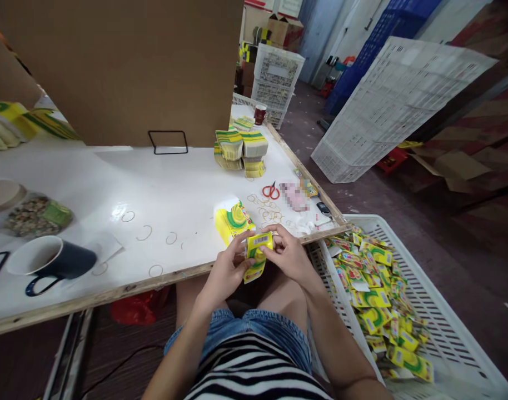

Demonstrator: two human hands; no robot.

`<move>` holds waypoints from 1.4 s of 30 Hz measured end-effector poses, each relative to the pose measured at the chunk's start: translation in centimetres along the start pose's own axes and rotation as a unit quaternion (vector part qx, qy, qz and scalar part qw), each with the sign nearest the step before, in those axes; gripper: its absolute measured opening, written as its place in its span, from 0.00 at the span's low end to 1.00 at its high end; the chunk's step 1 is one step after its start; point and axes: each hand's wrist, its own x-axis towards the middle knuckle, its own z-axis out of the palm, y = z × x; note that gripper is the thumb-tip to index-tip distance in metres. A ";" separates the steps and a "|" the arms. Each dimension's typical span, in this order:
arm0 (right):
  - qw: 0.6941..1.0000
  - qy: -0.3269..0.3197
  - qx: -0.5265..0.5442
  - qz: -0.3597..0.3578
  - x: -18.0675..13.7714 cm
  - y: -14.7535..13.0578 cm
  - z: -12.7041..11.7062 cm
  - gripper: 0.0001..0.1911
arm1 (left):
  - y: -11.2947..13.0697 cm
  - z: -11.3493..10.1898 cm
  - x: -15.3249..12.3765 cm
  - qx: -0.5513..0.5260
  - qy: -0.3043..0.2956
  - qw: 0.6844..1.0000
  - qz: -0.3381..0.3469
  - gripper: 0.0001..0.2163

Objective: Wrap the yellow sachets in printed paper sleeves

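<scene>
Both hands hold one small stack of yellow-green packets (257,254) just in front of the white table's edge (112,291). My left hand (227,269) grips it from the left, fingers curled round it. My right hand (288,253) pinches its top right side. A barcode shows on the top packet. Another stack of yellow-green packets (233,221) lies on the table just behind my hands. Loose rubber bands (268,210) lie scattered close by.
A white crate (454,333) at my right holds several loose packets (379,294). Bundled packet stacks (240,147), red scissors (271,191), a dark mug (49,261) and a brown board (124,66) are on the table. Upturned white crates (387,105) stand on the floor.
</scene>
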 end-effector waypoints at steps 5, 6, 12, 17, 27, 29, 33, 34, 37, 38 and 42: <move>0.993 0.060 -0.105 -0.007 -0.1 -0.8 0.8 0.13 | -0.2 -0.3 0.3 -0.081 -0.038 0.996 -0.013 0.25; 0.990 0.070 -0.124 -0.015 -0.3 -0.9 0.9 0.13 | -0.2 -0.3 0.3 -0.093 -0.034 0.995 -0.016 0.25; 0.988 0.101 -0.087 -0.076 -0.7 -0.1 0.9 0.10 | -0.2 -0.1 0.4 -0.139 -0.010 0.990 -0.026 0.26; 0.981 0.146 0.125 -0.042 -0.7 1.3 1.1 0.07 | -0.4 0.9 0.6 -0.112 0.011 0.994 0.006 0.19; 0.967 0.171 0.167 -0.090 -1.9 0.2 1.6 0.08 | 0.0 1.9 0.2 -0.032 0.149 0.968 0.201 0.08; 0.967 0.161 0.163 -0.113 -2.2 -0.1 1.6 0.07 | 0.1 1.9 0.0 -0.034 0.148 0.960 0.235 0.10; 0.962 0.156 0.171 -0.143 -2.7 -0.8 1.7 0.07 | 0.3 2.0 -0.5 -0.043 0.152 0.950 0.268 0.12; 0.960 0.159 0.177 -0.150 -2.8 -0.9 1.8 0.05 | 0.3 2.0 -0.6 -0.046 0.153 0.949 0.271 0.12; 0.954 0.168 0.195 -0.156 -2.7 -1.0 2.0 0.01 | 0.2 2.1 -0.8 -0.064 0.152 0.954 0.250 0.09; 0.952 0.175 0.200 -0.153 -2.6 -0.9 2.0 0.01 | 0.2 2.2 -0.7 -0.076 0.149 0.958 0.231 0.09; 0.946 0.240 0.180 -0.122 -2.0 -0.3 1.9 0.01 | -0.3 2.2 -0.4 -0.148 0.035 0.983 0.105 0.20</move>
